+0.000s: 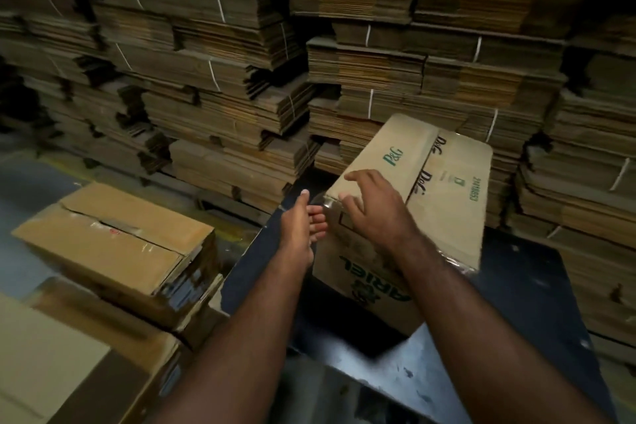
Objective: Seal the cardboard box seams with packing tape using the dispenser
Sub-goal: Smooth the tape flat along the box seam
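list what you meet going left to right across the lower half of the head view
Closed box on the left → left hand → right hand → printed box → stacks of flat cardboard at the right edge

Dim, warm indoor light. Box (413, 189) top under right hand (375, 213) is brightest area; corners fall to near black. Glare on tape at box corner between hands. Wide-angle bending of cardboard stacks (213, 55) toward edges. Slight motion blur on left boxes (113, 244).
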Tool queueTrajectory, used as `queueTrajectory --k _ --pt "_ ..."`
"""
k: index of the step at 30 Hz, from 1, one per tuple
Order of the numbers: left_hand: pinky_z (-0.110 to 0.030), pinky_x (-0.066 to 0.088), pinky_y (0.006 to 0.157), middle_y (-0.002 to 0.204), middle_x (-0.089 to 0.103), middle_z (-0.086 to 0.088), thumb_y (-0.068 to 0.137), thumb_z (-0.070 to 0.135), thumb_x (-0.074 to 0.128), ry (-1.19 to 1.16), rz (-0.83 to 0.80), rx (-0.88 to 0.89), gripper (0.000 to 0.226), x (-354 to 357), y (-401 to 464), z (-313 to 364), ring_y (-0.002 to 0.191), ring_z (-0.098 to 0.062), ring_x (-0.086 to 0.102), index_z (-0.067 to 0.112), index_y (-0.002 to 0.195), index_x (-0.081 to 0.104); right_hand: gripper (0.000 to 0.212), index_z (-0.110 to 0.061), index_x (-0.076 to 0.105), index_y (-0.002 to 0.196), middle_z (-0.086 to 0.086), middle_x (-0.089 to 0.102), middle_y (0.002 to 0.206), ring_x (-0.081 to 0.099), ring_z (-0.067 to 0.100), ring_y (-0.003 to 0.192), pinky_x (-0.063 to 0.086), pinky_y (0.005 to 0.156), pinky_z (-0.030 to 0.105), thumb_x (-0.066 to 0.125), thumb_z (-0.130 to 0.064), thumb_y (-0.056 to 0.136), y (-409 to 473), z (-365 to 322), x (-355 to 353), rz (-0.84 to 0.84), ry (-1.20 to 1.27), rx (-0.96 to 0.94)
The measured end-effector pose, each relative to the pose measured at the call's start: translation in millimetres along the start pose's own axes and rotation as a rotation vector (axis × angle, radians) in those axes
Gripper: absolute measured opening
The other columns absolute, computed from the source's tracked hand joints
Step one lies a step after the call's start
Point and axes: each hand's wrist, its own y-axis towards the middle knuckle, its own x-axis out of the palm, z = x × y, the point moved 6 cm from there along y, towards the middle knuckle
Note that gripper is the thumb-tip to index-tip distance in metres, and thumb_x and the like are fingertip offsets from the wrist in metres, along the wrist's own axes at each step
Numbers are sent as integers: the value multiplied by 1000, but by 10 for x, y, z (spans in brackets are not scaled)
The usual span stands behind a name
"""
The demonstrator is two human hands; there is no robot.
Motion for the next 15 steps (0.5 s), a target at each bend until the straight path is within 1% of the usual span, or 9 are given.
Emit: queueTrajectory --k 2,4,7,9,10,13,15 --pt "-34 56 72 96 73 -13 97 56 49 -8 -48 -50 55 31 119 60 89 -24 69 6 99 69 43 -19 50 137 1 52 138 50 18 122 43 103 42 52 -35 97 123 -21 136 -42 -20 42" --pt "-37 57 75 94 74 -14 95 52 56 9 -85 -76 49 62 250 93 89 -24 70 5 99 71 45 -16 46 140 3 50 141 49 19 125 42 104 42 47 -37 100 193 -38 250 -64 -33 58" --pt "-40 59 78 83 75 -11 91 35 66 28 -106 -98 29 73 405 93 75 -22 70 7 92 74 51 -16 39 148 6 42 151 39 21 137 36 111 43 39 -40 103 243 -58 390 -90 -94 65" --pt "-40 59 76 76 74 -9 89 25 69 41 -113 -114 16 61 472 72 68 -21 67 10 86 74 51 -21 35 152 6 34 158 30 21 144 29 114 41 36 -39 105 247 -58 479 -120 -143 54" --pt "-39 58 74 73 73 -8 89 22 69 51 -108 -118 13 40 500 65 65 -20 66 11 84 73 49 -24 36 152 6 32 159 28 21 145 27 114 41 36 -38 105 245 -61 519 -133 -166 39" --pt "-37 57 71 70 68 -7 92 22 67 83 -92 -133 16 -34 576 17 61 -19 63 10 80 69 43 -27 48 146 10 37 156 33 25 143 30 114 44 42 -33 104 242 -37 598 -128 -170 12" --pt "-34 55 64 67 64 -6 96 30 62 63 -122 -165 26 -73 560 -10 59 -19 61 10 79 67 41 -27 51 143 12 44 151 39 27 139 35 111 46 43 -32 104 250 -28 610 -112 -153 5"
